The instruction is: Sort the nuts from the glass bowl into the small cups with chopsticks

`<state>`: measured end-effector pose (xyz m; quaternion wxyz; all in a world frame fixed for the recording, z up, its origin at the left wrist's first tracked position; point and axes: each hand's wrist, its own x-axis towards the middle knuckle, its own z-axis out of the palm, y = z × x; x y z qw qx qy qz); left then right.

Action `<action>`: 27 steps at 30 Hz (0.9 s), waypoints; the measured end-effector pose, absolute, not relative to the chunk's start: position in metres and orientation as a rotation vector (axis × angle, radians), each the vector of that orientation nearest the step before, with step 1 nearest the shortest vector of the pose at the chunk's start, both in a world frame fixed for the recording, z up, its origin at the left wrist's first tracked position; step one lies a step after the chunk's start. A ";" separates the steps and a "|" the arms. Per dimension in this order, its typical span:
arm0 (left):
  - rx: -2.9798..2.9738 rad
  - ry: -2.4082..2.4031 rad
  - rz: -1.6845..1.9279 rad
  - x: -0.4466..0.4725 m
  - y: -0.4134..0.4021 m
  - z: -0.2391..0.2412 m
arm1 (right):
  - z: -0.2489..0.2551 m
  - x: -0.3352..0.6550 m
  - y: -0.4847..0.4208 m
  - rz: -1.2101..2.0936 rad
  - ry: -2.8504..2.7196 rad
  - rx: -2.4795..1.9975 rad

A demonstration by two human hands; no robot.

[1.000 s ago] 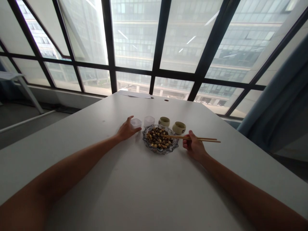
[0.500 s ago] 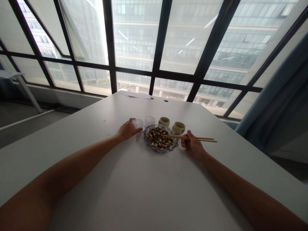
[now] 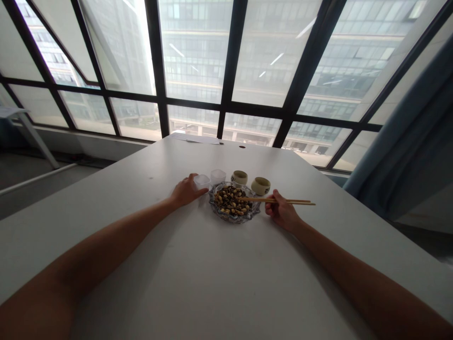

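Observation:
My right hand is closed around a pair of wooden chopsticks. Their tips reach into a mix of nuts and dark seeds, which fills a clear scalloped glass bowl. On the bowl's left, my left hand grips a small translucent plastic cup between thumb and fingers. A second translucent cup stands just behind the bowl. Two small cream-green ceramic cups, a left one and a right one, stand behind and to the right of it. Whether the tips pinch a piece is too small to tell.
Everything stands on a white table. Some white paper lies at its far edge. Beyond are tall windows with black frames, and a blue curtain hangs at the right. Another table is at the far left.
The chopstick tips stay among the nuts and seeds, with the sticks lying slightly closer together. The left hand keeps its hold on the plastic cup. The whole view has shifted slightly.

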<state>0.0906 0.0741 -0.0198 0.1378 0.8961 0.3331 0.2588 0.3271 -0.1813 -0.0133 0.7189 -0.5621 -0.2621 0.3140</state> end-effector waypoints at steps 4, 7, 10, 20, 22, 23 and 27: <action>2.599 0.959 0.754 0.091 0.075 -0.020 | -0.017 0.331 -0.182 0.671 -0.543 -1.226; 2.602 0.959 0.751 0.091 0.075 -0.020 | -0.018 0.331 -0.181 0.683 -0.514 -1.199; 2.603 0.960 0.749 0.091 0.075 -0.021 | -0.017 0.329 -0.181 0.702 -0.492 -1.167; 2.624 0.946 0.779 0.092 0.077 -0.024 | -0.019 0.321 -0.181 0.721 -0.620 -1.225; 2.622 0.947 0.775 0.091 0.077 -0.024 | -0.020 0.321 -0.181 0.689 -0.646 -1.247; 2.622 0.947 0.774 0.091 0.077 -0.024 | -0.021 0.322 -0.181 0.673 -0.660 -1.257; 2.622 0.948 0.772 0.091 0.077 -0.024 | -0.022 0.322 -0.182 0.621 -0.700 -1.282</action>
